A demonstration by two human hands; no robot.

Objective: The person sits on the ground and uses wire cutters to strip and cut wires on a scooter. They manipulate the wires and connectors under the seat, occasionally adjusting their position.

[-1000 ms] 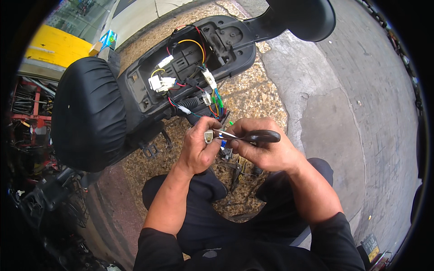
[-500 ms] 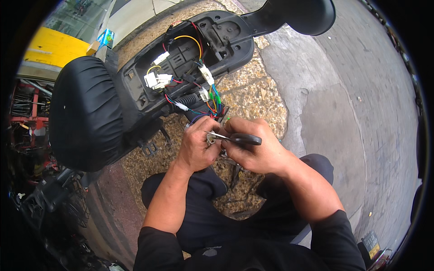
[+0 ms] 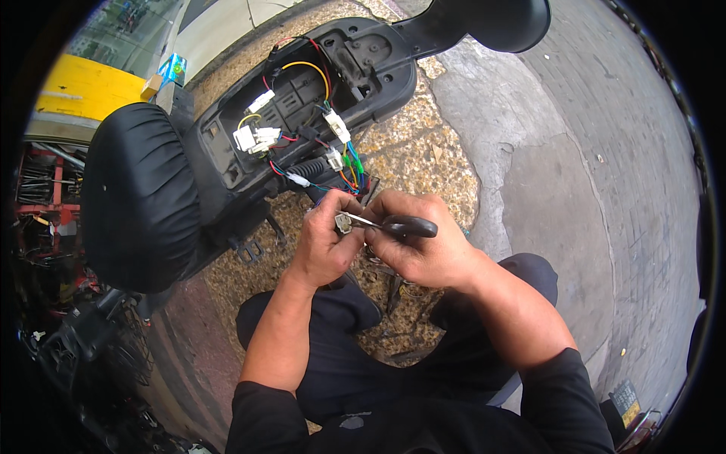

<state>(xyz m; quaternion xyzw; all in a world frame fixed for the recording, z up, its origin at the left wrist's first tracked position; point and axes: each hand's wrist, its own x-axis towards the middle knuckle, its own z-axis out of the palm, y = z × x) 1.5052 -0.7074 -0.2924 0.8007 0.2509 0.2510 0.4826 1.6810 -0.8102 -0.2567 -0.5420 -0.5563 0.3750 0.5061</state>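
Observation:
Between the thumb and fingers of my left hand (image 3: 321, 246) sits a small whitish wire connector (image 3: 343, 224). My right hand (image 3: 427, 242) is closed around black-handled scissors (image 3: 409, 226), whose thin metal blade points left and reaches the connector. Both hands meet just below a bundle of coloured wires (image 3: 354, 181) that comes out of an open black scooter body (image 3: 382, 72). Several white plugs, among them a long one (image 3: 337, 126) and a clustered pair (image 3: 255, 139), lie along its edge. My fingers hide part of the wiring.
A black padded seat (image 3: 140, 200) stands at the left of the body, and a second black seat or backrest (image 3: 503, 23) rises at the far end. Red racks with tools (image 3: 53, 185) are at the far left. Speckled stone paving (image 3: 423, 163) borders grey concrete (image 3: 567, 197).
The connector has turned in my left hand, so its open face shows more. The scissors' blade has shifted slightly against it. The whole view has moved a little.

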